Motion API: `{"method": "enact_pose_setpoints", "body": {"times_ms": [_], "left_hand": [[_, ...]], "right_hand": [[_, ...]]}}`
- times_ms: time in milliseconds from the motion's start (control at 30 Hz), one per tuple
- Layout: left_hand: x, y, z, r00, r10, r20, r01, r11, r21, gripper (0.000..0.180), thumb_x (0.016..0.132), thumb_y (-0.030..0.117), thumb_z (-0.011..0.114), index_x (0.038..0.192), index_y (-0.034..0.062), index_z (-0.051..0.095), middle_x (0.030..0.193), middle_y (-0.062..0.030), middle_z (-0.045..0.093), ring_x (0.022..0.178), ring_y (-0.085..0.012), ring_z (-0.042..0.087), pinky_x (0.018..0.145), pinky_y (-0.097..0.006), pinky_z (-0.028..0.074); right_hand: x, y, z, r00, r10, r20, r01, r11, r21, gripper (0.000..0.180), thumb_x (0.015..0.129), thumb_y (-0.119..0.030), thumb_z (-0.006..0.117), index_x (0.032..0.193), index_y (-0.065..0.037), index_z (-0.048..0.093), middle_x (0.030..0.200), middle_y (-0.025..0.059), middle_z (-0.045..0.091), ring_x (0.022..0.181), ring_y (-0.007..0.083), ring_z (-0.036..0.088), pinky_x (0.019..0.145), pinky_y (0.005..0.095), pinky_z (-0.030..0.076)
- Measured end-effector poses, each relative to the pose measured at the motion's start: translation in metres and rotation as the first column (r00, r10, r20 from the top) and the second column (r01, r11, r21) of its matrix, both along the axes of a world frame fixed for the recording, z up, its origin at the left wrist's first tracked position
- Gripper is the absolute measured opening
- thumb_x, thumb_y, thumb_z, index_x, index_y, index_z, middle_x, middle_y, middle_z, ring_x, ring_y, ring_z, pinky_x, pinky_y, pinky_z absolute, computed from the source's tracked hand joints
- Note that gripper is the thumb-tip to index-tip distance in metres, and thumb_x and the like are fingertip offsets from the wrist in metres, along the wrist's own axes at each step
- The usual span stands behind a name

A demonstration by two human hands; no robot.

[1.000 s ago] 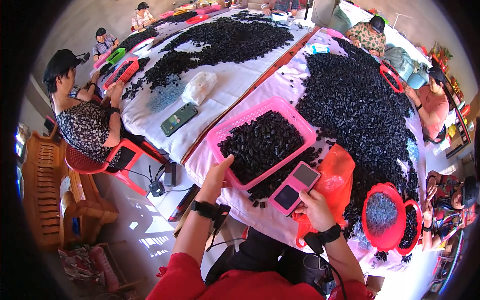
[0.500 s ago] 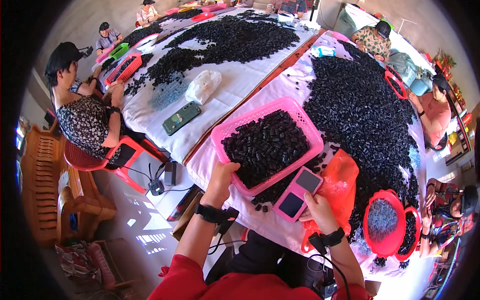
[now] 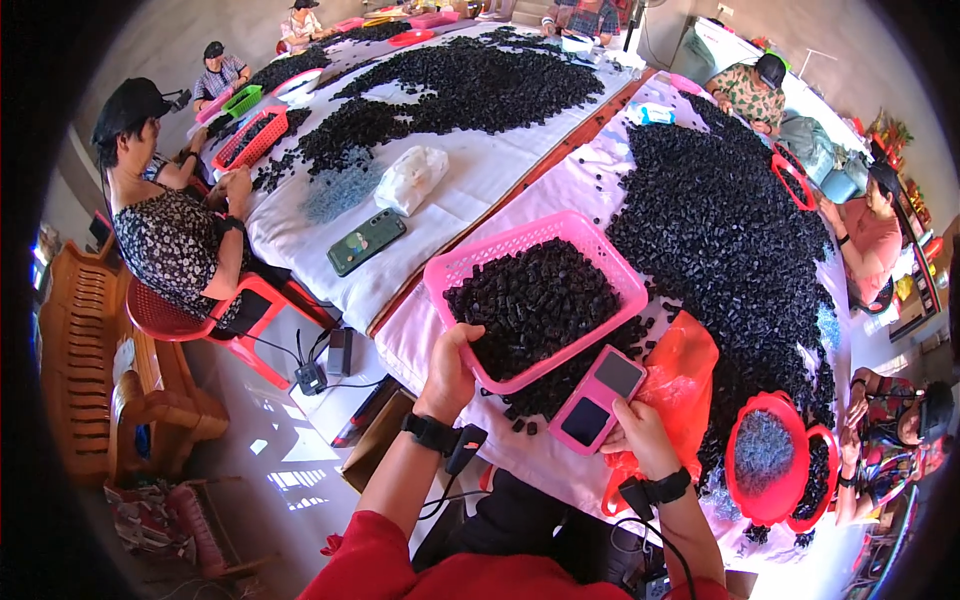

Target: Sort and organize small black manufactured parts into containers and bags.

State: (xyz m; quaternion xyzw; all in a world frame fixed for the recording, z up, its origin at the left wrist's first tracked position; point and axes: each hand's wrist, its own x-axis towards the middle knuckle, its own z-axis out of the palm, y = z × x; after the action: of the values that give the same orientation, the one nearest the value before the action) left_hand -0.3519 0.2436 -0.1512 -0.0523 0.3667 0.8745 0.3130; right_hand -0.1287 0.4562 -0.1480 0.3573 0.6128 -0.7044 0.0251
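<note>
My left hand [image 3: 450, 372] grips the near left rim of a pink plastic basket [image 3: 470, 262] filled with small black pieces [image 3: 535, 305]; the basket sits tilted on the white-covered table [image 3: 590, 185]. My right hand [image 3: 638, 438] holds the lower end of a pink phone [image 3: 600, 398] with two dark screens, just beside the basket's near corner. An orange plastic bag [image 3: 680, 375] lies under and to the right of the phone. Both wrists wear black bands with cables.
A large heap of black pieces [image 3: 730, 230] covers the table beyond. A red basket [image 3: 765, 455] with grey pieces sits at right. A green phone [image 3: 366, 241] and a white bag [image 3: 410, 177] lie on the neighbouring table. A seated person [image 3: 165, 225] works at left; others sit around.
The pink basket has been drawn nearer to me with my left hand on its rim. My right hand keeps the pink phone, shifted slightly lower.
</note>
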Motion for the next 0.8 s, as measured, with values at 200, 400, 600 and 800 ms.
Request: {"method": "enact_pose_setpoints", "body": {"times_ms": [200,400,600,800], "left_hand": [[0.011,-0.022,0.008,0.99,0.133,0.045,-0.136,0.989,0.057,0.013,0.082,0.014,0.06,0.09,0.0046,0.064,0.087,-0.0064,0.067,0.08,-0.0206,0.064,0.078,-0.035,0.052],[0.031,-0.087,0.05,0.954,0.278,-0.112,-0.274,0.961,0.046,0.04,0.078,0.017,0.057,0.115,0.0022,0.06,0.108,-0.0102,0.067,0.102,-0.0274,0.063,0.096,-0.04,0.049],[0.063,-0.176,0.049,0.873,0.45,-0.186,-0.46,0.888,-0.015,0.04,0.077,0.016,0.057,0.114,0.0031,0.06,0.108,-0.0093,0.066,0.1,-0.0276,0.063,0.094,-0.041,0.049],[0.101,-0.278,0.007,0.796,0.579,-0.176,-0.604,0.781,-0.162,0.038,0.077,0.016,0.058,0.112,0.0028,0.061,0.105,-0.0092,0.066,0.098,-0.0268,0.063,0.089,-0.041,0.05]], "right_hand": [[-0.001,-0.002,0.003,1.0,-0.011,0.0,0.011,1.0,-0.011,0.042,0.1,-0.035,0.052,0.105,0.007,0.056,0.089,0.0178,0.068,0.071,0.0265,0.071,0.061,0.0358,0.063],[0.002,-0.002,-0.002,1.0,-0.009,-0.022,0.009,1.0,-0.022,0.04,0.1,-0.034,0.053,0.105,0.005,0.058,0.086,0.0161,0.069,0.068,0.0255,0.071,0.06,0.0361,0.063],[0.002,0.006,-0.005,1.0,0.01,-0.024,-0.01,1.0,-0.001,0.037,0.101,-0.034,0.052,0.106,0.002,0.06,0.09,0.0135,0.07,0.069,0.0243,0.071,0.06,0.0347,0.061],[0.002,0.003,-0.004,0.995,0.055,-0.081,-0.055,0.998,-0.005,0.037,0.1,-0.037,0.053,0.104,0.0,0.061,0.087,0.0122,0.069,0.068,0.0229,0.071,0.06,0.0337,0.061]]}}
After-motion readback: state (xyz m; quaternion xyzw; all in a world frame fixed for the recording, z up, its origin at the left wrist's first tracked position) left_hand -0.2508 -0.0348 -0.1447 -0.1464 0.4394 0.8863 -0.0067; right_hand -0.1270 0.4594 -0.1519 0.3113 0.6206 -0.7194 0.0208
